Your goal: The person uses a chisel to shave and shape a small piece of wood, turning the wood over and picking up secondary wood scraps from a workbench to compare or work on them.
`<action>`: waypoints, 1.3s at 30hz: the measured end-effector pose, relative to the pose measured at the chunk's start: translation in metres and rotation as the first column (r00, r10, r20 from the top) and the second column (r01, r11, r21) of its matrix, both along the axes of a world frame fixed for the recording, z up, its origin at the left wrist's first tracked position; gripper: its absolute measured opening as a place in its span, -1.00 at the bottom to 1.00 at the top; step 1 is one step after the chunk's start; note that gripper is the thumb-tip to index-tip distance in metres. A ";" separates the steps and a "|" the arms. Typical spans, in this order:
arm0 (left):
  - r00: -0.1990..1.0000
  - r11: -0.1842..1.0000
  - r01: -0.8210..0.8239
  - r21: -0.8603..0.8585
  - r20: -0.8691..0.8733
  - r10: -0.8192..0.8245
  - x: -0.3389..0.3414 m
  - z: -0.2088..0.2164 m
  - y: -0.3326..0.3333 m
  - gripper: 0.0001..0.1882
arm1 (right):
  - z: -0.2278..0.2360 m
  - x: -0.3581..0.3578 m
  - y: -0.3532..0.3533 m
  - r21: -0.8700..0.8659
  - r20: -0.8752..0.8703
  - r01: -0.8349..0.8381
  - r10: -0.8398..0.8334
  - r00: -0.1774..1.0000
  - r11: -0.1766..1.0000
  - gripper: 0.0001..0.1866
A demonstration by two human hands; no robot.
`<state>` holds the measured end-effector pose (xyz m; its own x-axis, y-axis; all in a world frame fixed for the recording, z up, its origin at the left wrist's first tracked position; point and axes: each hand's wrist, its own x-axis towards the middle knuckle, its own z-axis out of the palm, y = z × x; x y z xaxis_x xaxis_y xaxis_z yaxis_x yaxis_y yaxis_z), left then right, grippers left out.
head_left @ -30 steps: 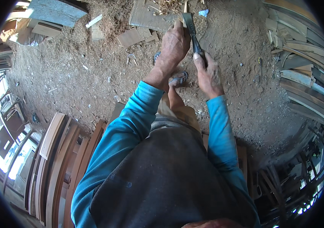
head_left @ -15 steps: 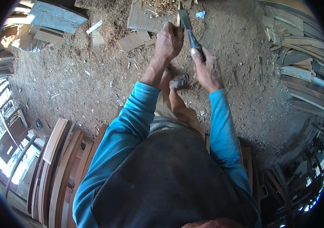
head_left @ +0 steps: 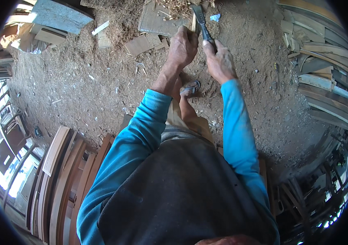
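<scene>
My left hand (head_left: 183, 48) is closed around a thin pale wood strip (head_left: 194, 23), whose far part sticks out beyond my fingers. In my right hand (head_left: 221, 62), to the right of it, is the dark handle of a chopping knife (head_left: 200, 19). Its broad, dark blade points away from me and lies close along the strip's right side; whether they touch I cannot tell. Under and left of the strip, a flat wooden board (head_left: 151, 20) rests on the ground, with curled shavings (head_left: 176, 8) on its far part. My left fingers hide the strip's near end.
Wood chips and dust cover the dirt floor (head_left: 100, 90). Boards (head_left: 59, 16) lie at the far left, with planks (head_left: 65, 171) stacked at the near left. More stacked timber (head_left: 325, 81) lines the right side. A sandaled foot (head_left: 190, 87) stands beneath my arms.
My right hand and the knife have moved away from me, bringing the blade farther up along the strip. My left hand keeps its grip, nearly in the same place.
</scene>
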<state>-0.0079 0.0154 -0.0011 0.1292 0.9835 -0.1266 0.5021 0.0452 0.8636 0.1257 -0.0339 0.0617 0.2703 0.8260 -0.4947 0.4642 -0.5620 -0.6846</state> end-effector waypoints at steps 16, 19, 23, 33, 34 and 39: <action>0.940 0.952 0.139 -0.271 0.338 -0.041 -0.018 0.004 0.009 -0.67 | 0.009 -0.007 -0.055 -0.027 -0.085 -0.015 0.012 0.996 1.000 -0.45; 0.964 0.964 0.118 -0.238 0.261 -0.054 -0.013 0.008 0.008 -0.72 | 0.013 -0.006 -0.052 0.012 -0.093 -0.017 0.018 0.996 1.000 -0.45; 0.992 0.986 0.121 -0.115 0.037 -0.117 -0.009 0.006 0.006 -0.78 | 0.018 -0.009 -0.059 -0.015 -0.042 -0.041 0.040 0.998 0.999 -0.47; 0.995 0.996 0.085 -0.040 -0.043 -0.087 0.003 0.001 0.003 -0.78 | 0.012 0.004 -0.010 0.005 0.020 -0.047 0.047 0.999 0.999 -0.53; 0.997 0.996 0.079 -0.028 -0.018 -0.079 0.005 0.004 0.003 -0.80 | 0.009 0.004 -0.002 -0.009 0.031 -0.040 0.040 0.999 0.999 -0.53; 0.997 0.998 0.054 -0.015 0.048 -0.053 0.005 0.007 0.005 -0.82 | 0.012 0.005 -0.009 0.027 0.085 -0.126 0.123 0.989 0.992 -0.52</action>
<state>-0.0025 0.0201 0.0056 0.1876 0.9729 -0.1354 0.4626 0.0340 0.8859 0.1306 -0.0428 0.0734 0.2033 0.8708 -0.4476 0.5849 -0.4746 -0.6577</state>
